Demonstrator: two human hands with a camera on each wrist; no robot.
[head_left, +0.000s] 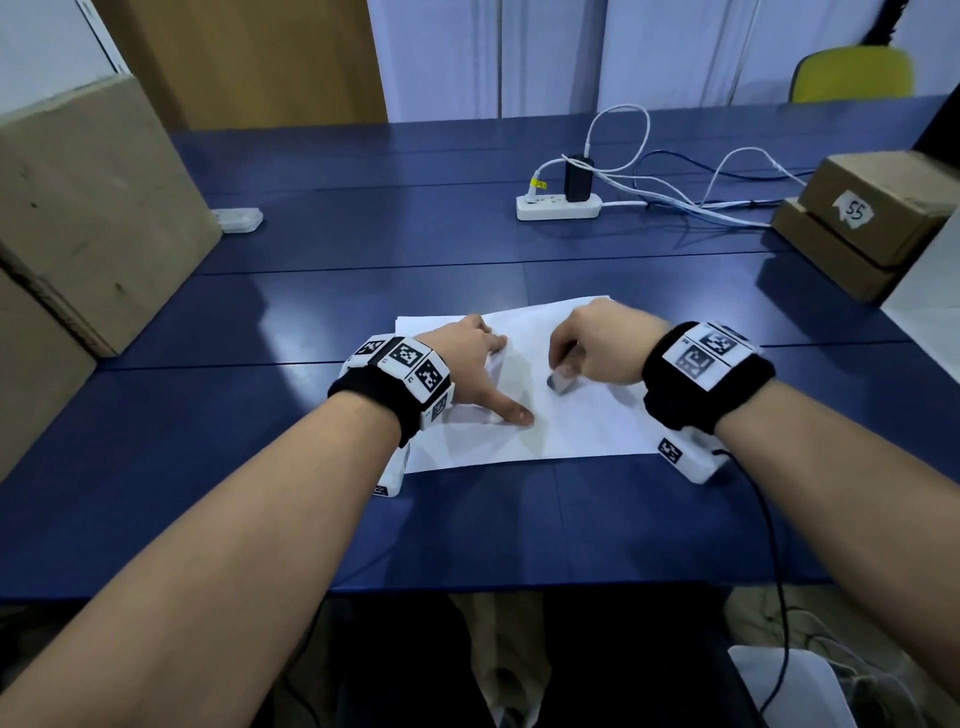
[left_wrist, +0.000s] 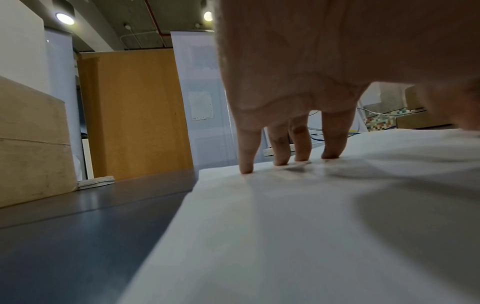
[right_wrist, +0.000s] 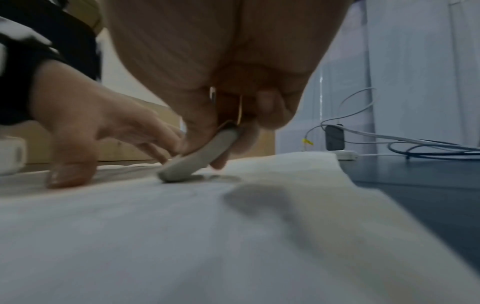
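A white sheet of paper (head_left: 582, 415) lies flat on the blue table (head_left: 363, 249) in front of me. My left hand (head_left: 467, 364) presses down on the paper's left part with spread, straight fingers (left_wrist: 301, 152) and thumb. My right hand (head_left: 597, 348) pinches a grey-white eraser (head_left: 560, 382) and holds it tilted, its lower end touching the paper (right_wrist: 233, 236). In the right wrist view the eraser (right_wrist: 197, 158) leans between thumb and fingers, with the left hand's thumb (right_wrist: 70, 172) on the sheet beside it.
A white power strip (head_left: 558, 207) with a black charger (head_left: 577, 177) and tangled cables (head_left: 701, 192) lies at the back. Large cardboard boxes (head_left: 88, 208) stand on the left, smaller stacked boxes (head_left: 862, 218) on the right. A small white case (head_left: 239, 219) rests at the left box.
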